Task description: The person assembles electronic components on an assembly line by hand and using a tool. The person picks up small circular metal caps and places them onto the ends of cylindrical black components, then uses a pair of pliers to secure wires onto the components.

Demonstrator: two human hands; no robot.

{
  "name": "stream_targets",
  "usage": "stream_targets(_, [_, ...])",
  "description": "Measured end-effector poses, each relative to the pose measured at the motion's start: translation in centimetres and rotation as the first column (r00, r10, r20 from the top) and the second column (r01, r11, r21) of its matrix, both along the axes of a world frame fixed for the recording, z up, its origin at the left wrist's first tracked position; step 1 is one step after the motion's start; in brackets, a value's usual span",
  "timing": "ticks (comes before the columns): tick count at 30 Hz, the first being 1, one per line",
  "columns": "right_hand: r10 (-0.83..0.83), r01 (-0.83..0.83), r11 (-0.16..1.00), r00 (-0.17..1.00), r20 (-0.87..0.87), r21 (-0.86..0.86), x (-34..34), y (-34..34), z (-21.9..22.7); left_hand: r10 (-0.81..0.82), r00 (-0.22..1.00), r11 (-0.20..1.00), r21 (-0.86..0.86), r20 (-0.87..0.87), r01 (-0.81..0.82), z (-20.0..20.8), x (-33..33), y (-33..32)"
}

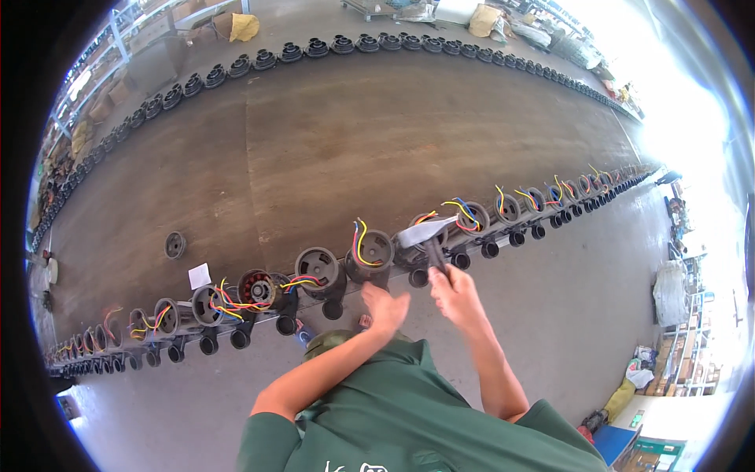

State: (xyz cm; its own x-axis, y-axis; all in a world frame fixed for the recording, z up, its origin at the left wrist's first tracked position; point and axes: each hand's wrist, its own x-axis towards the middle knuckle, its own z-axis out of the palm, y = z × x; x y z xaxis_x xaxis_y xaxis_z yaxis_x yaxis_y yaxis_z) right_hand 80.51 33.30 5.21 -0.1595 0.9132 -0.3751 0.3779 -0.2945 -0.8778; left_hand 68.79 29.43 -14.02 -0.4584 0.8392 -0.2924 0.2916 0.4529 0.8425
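Observation:
My right hand is closed round the dark handle of a hammer, whose broad silvery head is slightly blurred. That head is over one of the dark round motor housings in the near row and partly hides it. My left hand has its fingers apart and holds nothing. Its fingertips are at the lower side of an upright motor housing with yellow and red wires rising from it; I cannot tell whether they touch it. Left of that stands another motor housing with slots in its top.
A long row of housings with coloured wires and short round outlets lines the near edge of a wide brown table. Dark round parts line its far edge. A loose round cap and a white paper lie left on the table.

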Motion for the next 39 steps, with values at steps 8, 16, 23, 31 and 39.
stream_targets(8, [-0.156, 0.163, 0.984, 0.984, -0.09, 0.07, 5.5, 2.0, 4.1, -0.179, 0.812, 0.766, 0.439, -0.556, 0.469, 14.7, -1.3, 10.4])
stream_targets(16, [-0.019, -0.057, 0.958, 0.965, 0.262, 0.28, 4.7, 3.6, 0.2, -0.532, 0.506, 0.754, -0.109, -0.679, 0.647, 13.2, -4.5, 19.0])
stream_targets(23, [-0.002, 0.006, 0.991, 1.0, 0.03, -0.133, 6.8, 5.9, -4.7, -0.573, 0.82, 0.818, 0.052, -0.015, 0.573, 8.7, -7.2, 21.5])
stream_targets(31, [0.045, -0.154, 0.921, 0.954, 0.295, 0.358, 4.7, 4.8, -0.1, -0.495, 0.831, 0.865, 0.061, 0.254, 0.497, 8.7, -8.4, 21.8])
stream_targets(39, [0.122, -0.119, 0.993, 0.963, 0.241, -0.025, 5.4, 6.8, -3.0, -0.319, 0.94, 0.946, 0.106, 0.12, 0.307, 6.4, -9.9, 21.3])
